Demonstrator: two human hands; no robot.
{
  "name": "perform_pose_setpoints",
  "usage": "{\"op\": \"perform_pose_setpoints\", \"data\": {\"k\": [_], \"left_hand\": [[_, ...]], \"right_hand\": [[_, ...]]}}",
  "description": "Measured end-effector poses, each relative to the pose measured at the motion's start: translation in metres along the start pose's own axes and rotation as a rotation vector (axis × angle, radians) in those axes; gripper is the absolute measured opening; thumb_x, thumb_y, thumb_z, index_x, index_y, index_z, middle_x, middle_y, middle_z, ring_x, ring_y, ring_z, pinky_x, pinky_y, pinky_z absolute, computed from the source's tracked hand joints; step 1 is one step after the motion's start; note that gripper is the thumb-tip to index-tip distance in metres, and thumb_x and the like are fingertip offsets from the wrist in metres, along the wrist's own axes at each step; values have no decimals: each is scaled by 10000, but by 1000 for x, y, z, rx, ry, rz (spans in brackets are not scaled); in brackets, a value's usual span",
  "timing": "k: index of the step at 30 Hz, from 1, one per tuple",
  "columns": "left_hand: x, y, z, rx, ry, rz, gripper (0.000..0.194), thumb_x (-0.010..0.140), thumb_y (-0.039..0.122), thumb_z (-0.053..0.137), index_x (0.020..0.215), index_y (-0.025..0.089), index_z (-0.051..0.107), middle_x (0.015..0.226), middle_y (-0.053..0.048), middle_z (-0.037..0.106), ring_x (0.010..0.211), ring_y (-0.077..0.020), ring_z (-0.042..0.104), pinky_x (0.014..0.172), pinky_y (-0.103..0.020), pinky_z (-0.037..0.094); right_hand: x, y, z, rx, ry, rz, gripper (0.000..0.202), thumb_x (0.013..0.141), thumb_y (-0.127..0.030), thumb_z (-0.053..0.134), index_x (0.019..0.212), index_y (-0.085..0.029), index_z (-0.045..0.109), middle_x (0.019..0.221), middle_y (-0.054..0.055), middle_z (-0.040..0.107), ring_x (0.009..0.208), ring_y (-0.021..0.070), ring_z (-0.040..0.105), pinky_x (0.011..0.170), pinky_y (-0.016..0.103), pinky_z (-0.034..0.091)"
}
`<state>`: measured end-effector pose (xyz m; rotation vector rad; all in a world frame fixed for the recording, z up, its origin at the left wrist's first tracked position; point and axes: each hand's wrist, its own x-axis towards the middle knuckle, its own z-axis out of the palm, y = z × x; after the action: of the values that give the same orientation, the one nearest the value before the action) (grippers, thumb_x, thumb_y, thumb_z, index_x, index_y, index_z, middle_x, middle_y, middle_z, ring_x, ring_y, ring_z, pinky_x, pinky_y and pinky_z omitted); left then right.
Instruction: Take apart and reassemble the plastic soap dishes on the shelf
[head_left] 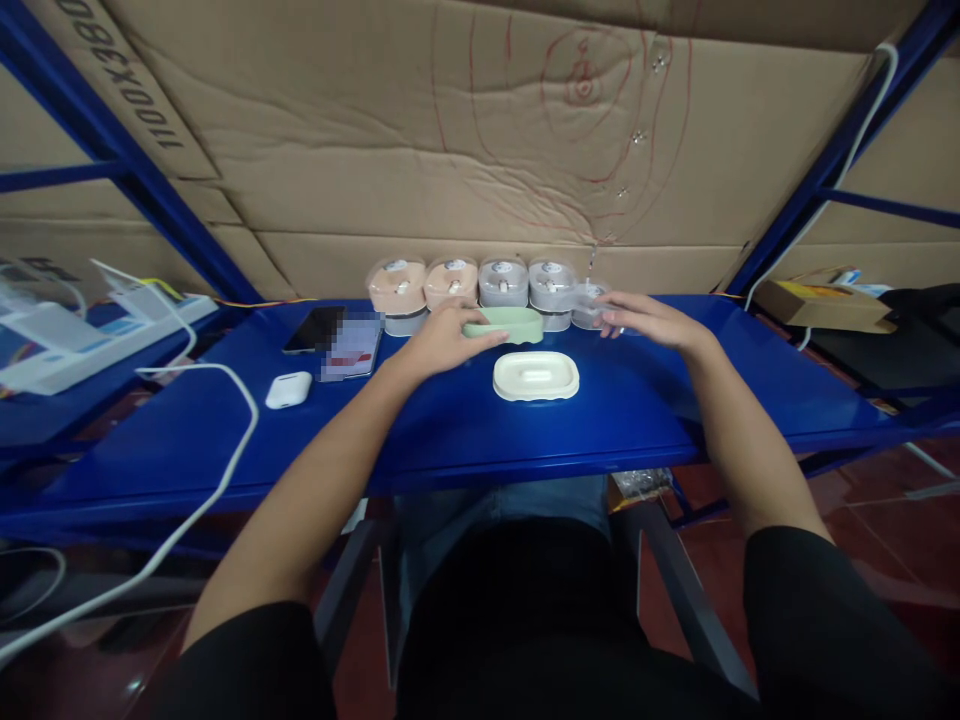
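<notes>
Left hand (444, 338): clamped on green dish's (527, 326) left end | right hand (651, 318): at clear container (583, 308), can't tell grip

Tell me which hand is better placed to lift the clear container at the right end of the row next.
Right, I'd judge. The right hand has its fingers at the clear container, while the left hand is farther off, its fingers on the green dish.

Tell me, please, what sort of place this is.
Probably a workshop or packing area, judging by the blue metal workbench, the cardboard sheets behind it, and the small plastic containers stacked along its back.
</notes>
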<state>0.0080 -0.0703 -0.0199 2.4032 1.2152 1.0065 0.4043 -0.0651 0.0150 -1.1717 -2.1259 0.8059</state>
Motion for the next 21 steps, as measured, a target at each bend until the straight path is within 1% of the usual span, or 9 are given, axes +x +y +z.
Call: {"op": "perform_pose_setpoints", "data": {"k": [3,5,7,10,12,14,16,19,21], "left_hand": [[0,-7,-19,60,-19,-23,498,910,742,829,915,246,864,1128,-131,812,1161,-383,751,1164,-599,578],[-1,-12,-29,104,-26,-39,512,883,768,825,880,257,851,1081,-119,831,1114,-376,760,1125,-579,590],[-2,-19,-36,152,-39,-63,529,849,794,822,854,265,842,1008,-107,837,1049,-364,764,1056,-544,611],[-2,-31,-42,195,-115,-95,511,769,794,866,771,287,807,800,-67,778,892,-329,746,889,-463,621],[0,-38,-44,214,-193,-111,498,678,770,925,727,296,778,721,-40,718,822,-314,729,810,-419,599],[1,-44,-43,231,-261,-140,509,573,729,979,731,295,765,719,-30,691,815,-324,727,784,-404,580],[1,-49,-41,229,-283,-168,543,506,696,1009,762,291,756,755,-39,692,854,-357,737,800,-417,577],[1,-54,-38,193,-271,-168,605,483,690,1021,835,286,740,835,-57,723,936,-393,755,859,-438,589],[0,-53,-38,190,-278,-153,616,512,694,1009,875,284,727,881,-58,743,964,-387,760,889,-435,595]], "right_hand": [[0,5,-5,-104,-90,69,640,893,-770,803,1358,-331,817,1116,74,862,1044,360,811,1037,601,677],[1,10,-6,-200,-101,70,686,831,-734,858,1385,-333,818,1197,71,856,1121,386,802,1085,620,662],[2,15,-6,-283,-114,66,745,769,-722,912,1397,-332,821,1228,68,850,1144,396,796,1096,625,660],[5,21,-4,-360,-152,91,857,707,-718,974,1453,-332,804,1215,68,857,1091,388,806,1058,620,676],[6,24,-1,-394,-172,112,909,676,-695,1011,1480,-332,795,1236,76,864,1106,398,811,1064,618,672],[8,25,3,-414,-187,116,952,637,-650,1047,1493,-318,793,1302,97,864,1179,431,806,1101,627,654],[10,26,8,-434,-192,107,987,606,-606,1068,1500,-292,792,1383,123,850,1254,466,790,1137,640,637],[12,29,12,-455,-195,92,986,605,-580,1073,1503,-283,795,1413,130,846,1280,477,786,1143,644,636],[14,32,13,-450,-195,74,970,612,-574,1074,1501,-301,798,1395,117,857,1273,472,791,1137,643,642]]}}
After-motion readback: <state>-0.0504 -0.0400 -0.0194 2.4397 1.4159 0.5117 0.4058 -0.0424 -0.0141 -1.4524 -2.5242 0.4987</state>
